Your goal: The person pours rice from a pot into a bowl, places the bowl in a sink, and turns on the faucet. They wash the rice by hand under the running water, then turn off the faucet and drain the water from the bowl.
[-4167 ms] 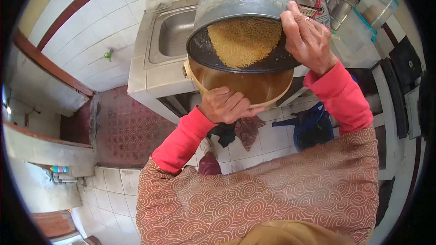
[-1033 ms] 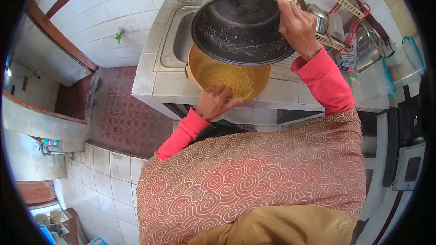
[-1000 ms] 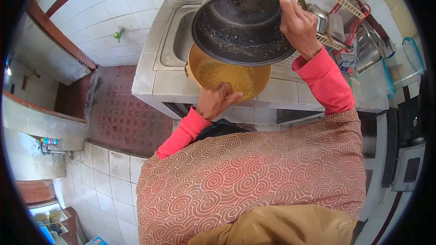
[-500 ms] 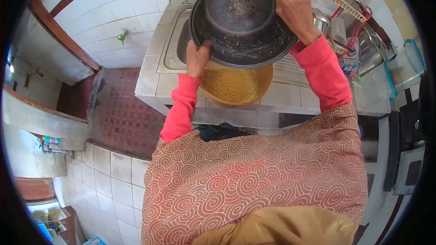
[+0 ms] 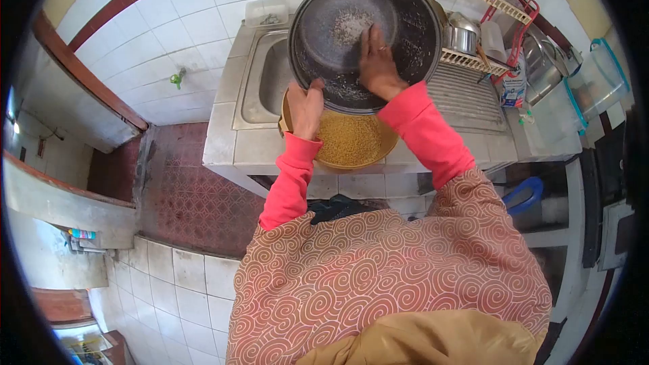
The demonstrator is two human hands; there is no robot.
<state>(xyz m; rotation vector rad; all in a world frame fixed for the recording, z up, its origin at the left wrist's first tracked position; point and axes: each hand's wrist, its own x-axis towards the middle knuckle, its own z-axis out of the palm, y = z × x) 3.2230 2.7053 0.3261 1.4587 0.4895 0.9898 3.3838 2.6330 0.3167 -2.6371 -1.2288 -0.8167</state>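
Note:
A dark rice cooker pot (image 5: 412, 40) is tilted with its inside facing me, whitish grain bits stuck to its bottom and wall. My left hand (image 5: 307, 105) grips its near rim at the lower left, thumb over the edge. Inside the pot is my right hand (image 5: 380, 67), its fingers stretched out against the inner surface near the whitish patch; it grips nothing. Below the pot stands a tan basin (image 5: 389, 152) holding yellow grains (image 5: 348, 138). The pot hides the far part of the basin.
A steel sink (image 5: 267, 74) is set in the tiled counter (image 5: 223, 118) to the left. On the right are a dish rack (image 5: 473, 57), a steel pot (image 5: 463, 34) and clear plastic containers (image 5: 595, 91). A green tap (image 5: 177, 78) juts from the left wall.
My right hand has left the pot's right rim and moved into the pot, fingers on its inside. My left hand still holds the rim. The pot sits slightly lower in view.

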